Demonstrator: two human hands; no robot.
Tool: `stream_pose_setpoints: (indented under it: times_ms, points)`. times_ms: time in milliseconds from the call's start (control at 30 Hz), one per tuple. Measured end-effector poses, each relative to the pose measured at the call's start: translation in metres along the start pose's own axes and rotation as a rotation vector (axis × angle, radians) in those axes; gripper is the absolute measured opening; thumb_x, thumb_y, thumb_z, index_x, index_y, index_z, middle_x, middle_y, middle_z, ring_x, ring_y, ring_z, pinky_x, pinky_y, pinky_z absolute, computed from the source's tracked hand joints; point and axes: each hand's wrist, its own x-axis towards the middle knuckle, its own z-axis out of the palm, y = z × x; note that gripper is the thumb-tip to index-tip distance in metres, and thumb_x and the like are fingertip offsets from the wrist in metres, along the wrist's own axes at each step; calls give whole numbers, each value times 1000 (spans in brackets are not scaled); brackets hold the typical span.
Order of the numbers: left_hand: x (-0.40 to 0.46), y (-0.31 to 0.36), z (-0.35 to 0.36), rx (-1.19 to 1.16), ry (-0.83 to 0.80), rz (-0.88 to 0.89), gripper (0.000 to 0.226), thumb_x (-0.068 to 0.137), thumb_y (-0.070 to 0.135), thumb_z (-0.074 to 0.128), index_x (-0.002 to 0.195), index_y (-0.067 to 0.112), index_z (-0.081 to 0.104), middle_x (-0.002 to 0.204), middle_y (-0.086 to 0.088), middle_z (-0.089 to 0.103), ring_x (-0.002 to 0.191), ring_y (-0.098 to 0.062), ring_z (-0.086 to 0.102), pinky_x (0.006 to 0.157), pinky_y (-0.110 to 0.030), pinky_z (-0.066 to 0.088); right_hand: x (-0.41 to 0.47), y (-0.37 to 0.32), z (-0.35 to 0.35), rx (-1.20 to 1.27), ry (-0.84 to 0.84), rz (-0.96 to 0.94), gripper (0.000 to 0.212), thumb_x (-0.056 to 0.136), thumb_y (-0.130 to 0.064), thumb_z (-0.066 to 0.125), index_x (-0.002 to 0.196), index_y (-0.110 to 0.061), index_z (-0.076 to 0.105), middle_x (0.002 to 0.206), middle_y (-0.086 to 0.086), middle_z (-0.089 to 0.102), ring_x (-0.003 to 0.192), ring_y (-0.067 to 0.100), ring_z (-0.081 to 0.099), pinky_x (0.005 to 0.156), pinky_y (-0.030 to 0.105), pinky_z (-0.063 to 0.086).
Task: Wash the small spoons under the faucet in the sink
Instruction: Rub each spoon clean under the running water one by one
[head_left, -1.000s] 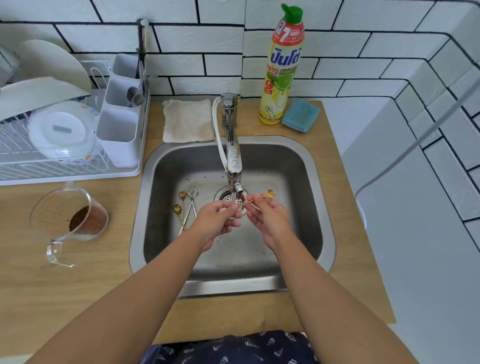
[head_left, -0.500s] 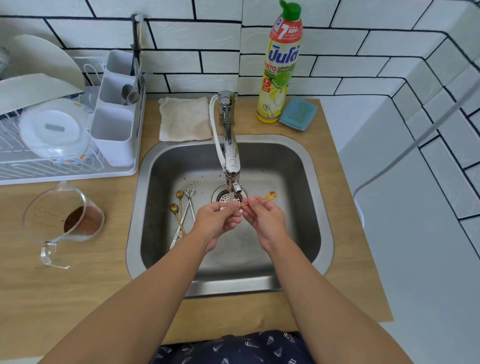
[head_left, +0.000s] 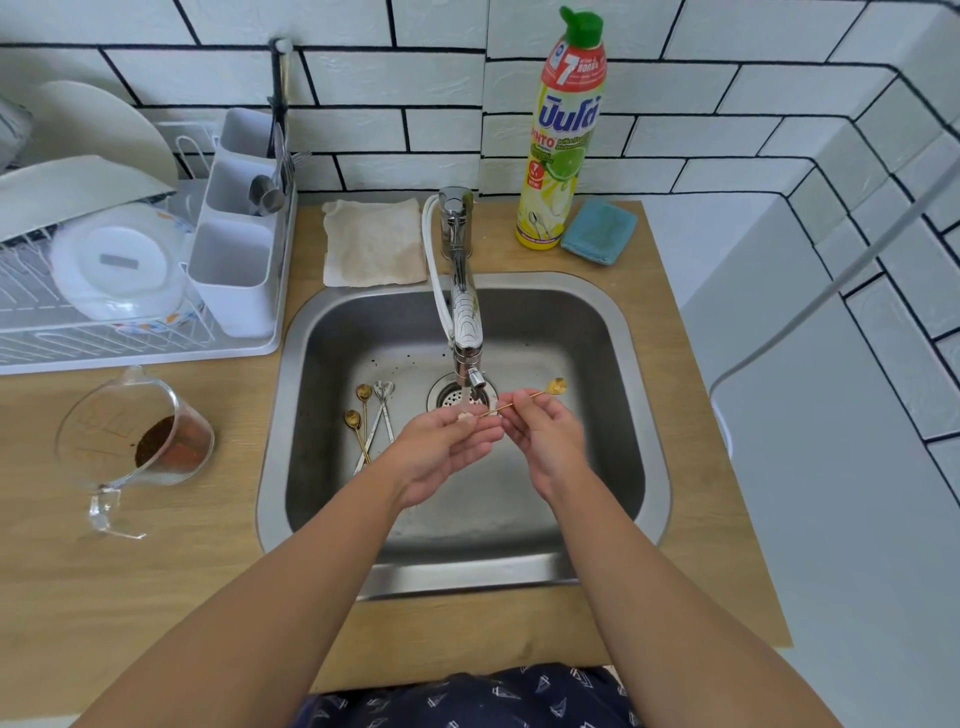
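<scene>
Right hand (head_left: 540, 441): pinching a gold spoon (head_left: 524, 401) by its thin handle, centre of frame, bowl poking out to the right of the faucet (head_left: 465, 317).
Left hand (head_left: 441, 447): fingers loosely cupped at the handle's tip, under the spout; whether it actually grips, cannot tell.
Other spoons (head_left: 371, 415): lying on the sink (head_left: 613, 364) floor, left of the drain (head_left: 457, 397).
Risk: a wet, skinny handle could slip from that light pinch and drop by the drain.
Risk two: the bowl sits outside the stream, so it may stay dirty.
</scene>
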Motion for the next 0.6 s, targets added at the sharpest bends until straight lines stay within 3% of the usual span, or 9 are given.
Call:
stream_pose_setpoints:
  times_ms: [67, 200, 367, 533, 600]
  points:
    - [-1, 0, -2, 55, 17, 7, 19, 101, 12, 59, 117, 4, 64, 102, -10, 78, 91, -18, 76, 68, -23, 59, 0, -1, 0, -15, -10, 5, 8, 99, -5, 64, 93, -8, 68, 91, 10, 77, 74, 12, 72, 76, 26, 61]
    - [3, 2, 6, 60, 228, 18, 19, 92, 24, 73, 93, 5, 70, 74, -7, 76, 60, -12, 72, 53, -21, 57, -3, 7, 8, -17, -34, 10, 2, 97, -7, 67, 96, -7, 69, 91, 10, 79, 76, 13, 75, 74, 25, 61]
    - [3, 2, -3, -40, 11, 6, 20, 103, 6, 52, 119, 0, 61, 100, -12, 78, 91, -19, 76, 70, -22, 59, 1, 3, 4, 11, -8, -19, 4, 98, -6, 67, 94, -7, 69, 91, 10, 78, 77, 14, 73, 74, 26, 61]
    - [6, 4, -1, 87, 193, 6, 26, 85, 24, 79, 96, 5, 66, 76, -8, 77, 63, -13, 74, 53, -21, 56, -2, 6, 11, -26, -48, 4, 3, 97, -7, 68, 95, -8, 69, 91, 8, 80, 79, 15, 75, 74, 26, 61]
    - [8, 6, 0, 65, 212, -3, 23, 88, 26, 77, 90, 5, 67, 71, -7, 75, 58, -11, 71, 50, -21, 55, -2, 6, 15, -18, -44, -11, 2, 96, -7, 68, 95, -7, 69, 91, 10, 79, 77, 15, 75, 73, 26, 61]
